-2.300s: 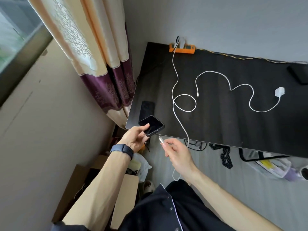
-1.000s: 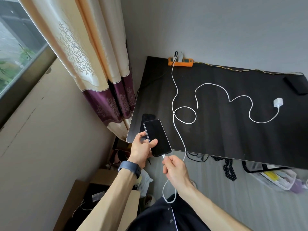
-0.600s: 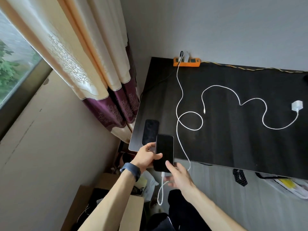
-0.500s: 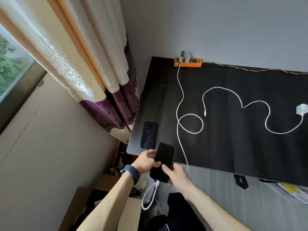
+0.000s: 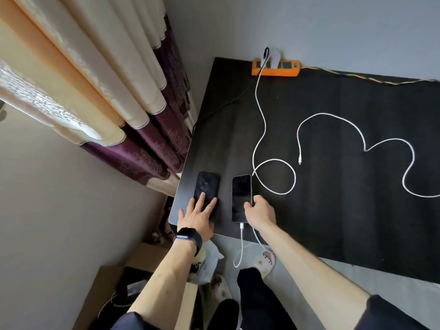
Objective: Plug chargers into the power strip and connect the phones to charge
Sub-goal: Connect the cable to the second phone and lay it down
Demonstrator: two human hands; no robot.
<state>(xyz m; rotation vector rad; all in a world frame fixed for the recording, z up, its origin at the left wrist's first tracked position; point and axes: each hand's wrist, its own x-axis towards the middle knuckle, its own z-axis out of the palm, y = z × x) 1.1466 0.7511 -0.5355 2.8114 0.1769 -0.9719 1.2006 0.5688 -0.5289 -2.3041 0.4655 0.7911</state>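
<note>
Two phones were laid side by side near the front left corner of the table (image 5: 333,222). The plugged-in phone (image 5: 241,198), with its white cable (image 5: 260,129) run to the orange power strip (image 5: 276,70), was pinched at its edge by the right hand (image 5: 260,214). The left hand (image 5: 198,216) was spread flat, fingers (image 5: 202,198) wide, on the second phone (image 5: 206,186).

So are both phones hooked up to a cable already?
No, only the right phone has a white cable in its near end; the left phone has none.

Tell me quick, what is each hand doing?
Left hand: open, lying flat on the unplugged phone.
Right hand: fingers closed on the edge of the plugged-in phone, which lies on the table.
</note>
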